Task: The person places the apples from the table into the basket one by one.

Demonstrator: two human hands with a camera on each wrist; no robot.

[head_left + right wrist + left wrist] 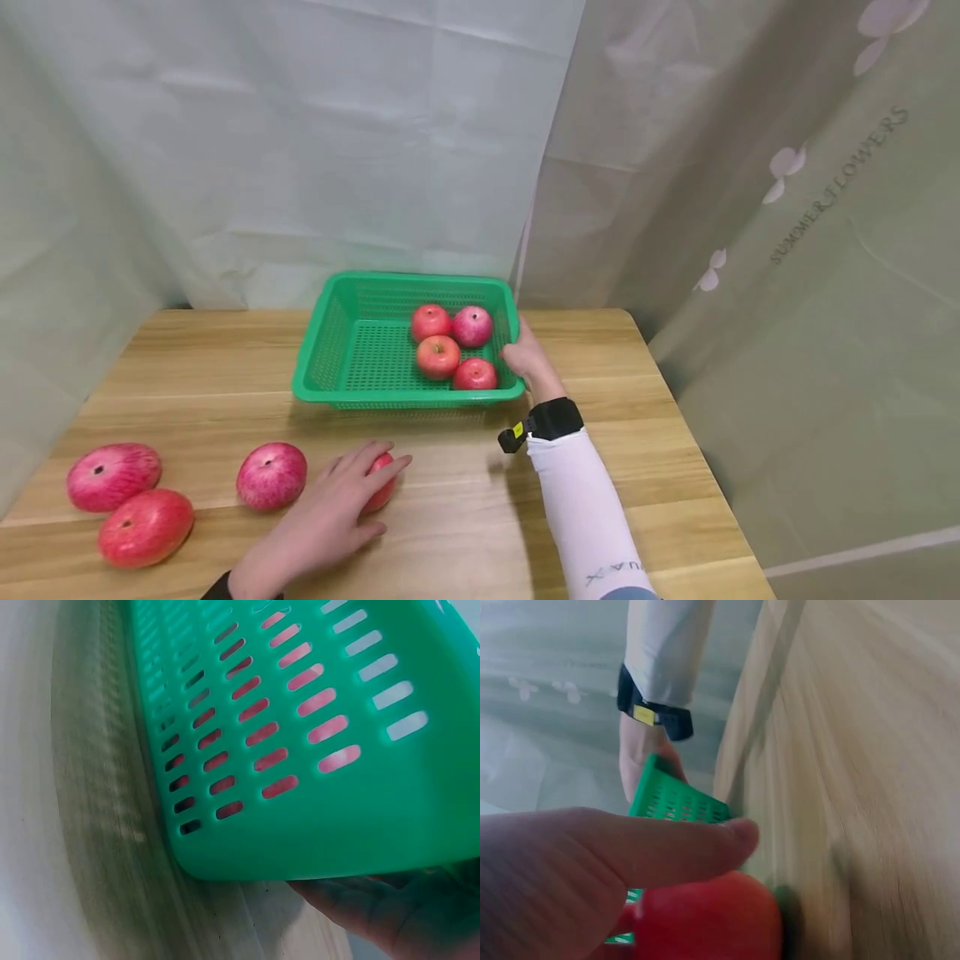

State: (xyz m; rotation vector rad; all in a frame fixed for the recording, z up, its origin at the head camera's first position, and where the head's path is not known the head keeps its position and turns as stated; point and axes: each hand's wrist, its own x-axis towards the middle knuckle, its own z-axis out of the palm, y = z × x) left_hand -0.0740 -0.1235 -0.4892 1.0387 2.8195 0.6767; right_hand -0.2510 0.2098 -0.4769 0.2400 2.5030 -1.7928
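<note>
A green plastic basket (pixel 408 398) stands toward the back of the table, with several red apples (pixel 438 357) grouped in its right half. My right hand (pixel 527 360) grips the basket's right rim, thumb over the edge; in the right wrist view its fingers (pixel 352 904) lie under the rim outside. In front of the basket my left hand (pixel 333 510) reaches over a red apple (pixel 381 483), fingers spread across its top and partly hiding it. From the left wrist, the thumb (pixel 679 844) looks straight alongside that apple (pixel 712 919), and the fingers are mostly hidden.
Left of my left hand lies a pinkish-red apple (pixel 272 476). Farther left are two more, a streaked pink one (pixel 114 477) and a redder one (pixel 146 528). Behind the wooden table (pixel 630 467) hang pale curtains (pixel 360 150), close to its back edge.
</note>
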